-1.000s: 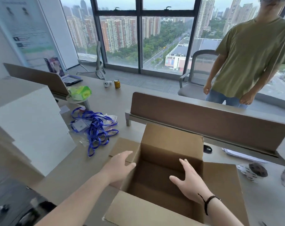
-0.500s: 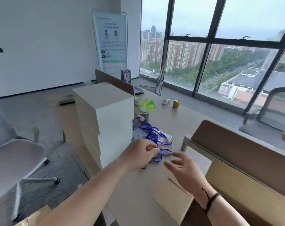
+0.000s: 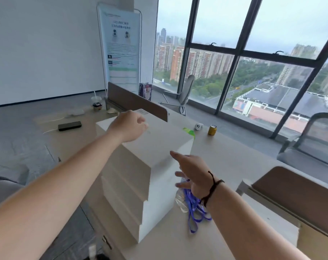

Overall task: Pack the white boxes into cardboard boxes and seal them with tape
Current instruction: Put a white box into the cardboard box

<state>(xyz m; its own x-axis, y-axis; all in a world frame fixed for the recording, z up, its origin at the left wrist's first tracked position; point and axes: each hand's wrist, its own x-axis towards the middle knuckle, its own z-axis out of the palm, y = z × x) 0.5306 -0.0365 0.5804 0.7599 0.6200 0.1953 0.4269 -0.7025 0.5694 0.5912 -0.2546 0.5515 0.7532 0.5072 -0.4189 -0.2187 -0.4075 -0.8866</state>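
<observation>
Reaching across the pale desk (image 3: 234, 147), I have both arms stretched toward the stack of white boxes (image 3: 140, 175), which stands near the desk's left edge and serves as my landmark. Several boxes make up that stack, piled flat one on another with their edges slightly stepped, and the top one (image 3: 159, 139) is the broadest surface in front of me. Behind the stack runs a brown divider panel (image 3: 137, 104), and beyond that a tall poster stand (image 3: 122, 49) leans at the wall beside the big windows. To the right of the stack, at the picture's lower right corner, a bit of cardboard box (image 3: 317, 241) shows below another brown panel. My left hand (image 3: 129, 126) hangs over the far left part of the top box, knuckles up, fingers loosely curled and holding nothing; whether it touches the lid I cannot tell. My right hand (image 3: 193, 171), with a dark cord at the wrist, is at the stack's right side, just beside its near corner, fingers spread and straight, gripping nothing. Under that hand, right of the stack, lies a tangle of blue lanyards (image 3: 195, 207). Further back to the right stand a small yellow can (image 3: 212, 130) and a little white gadget (image 3: 198, 126).
</observation>
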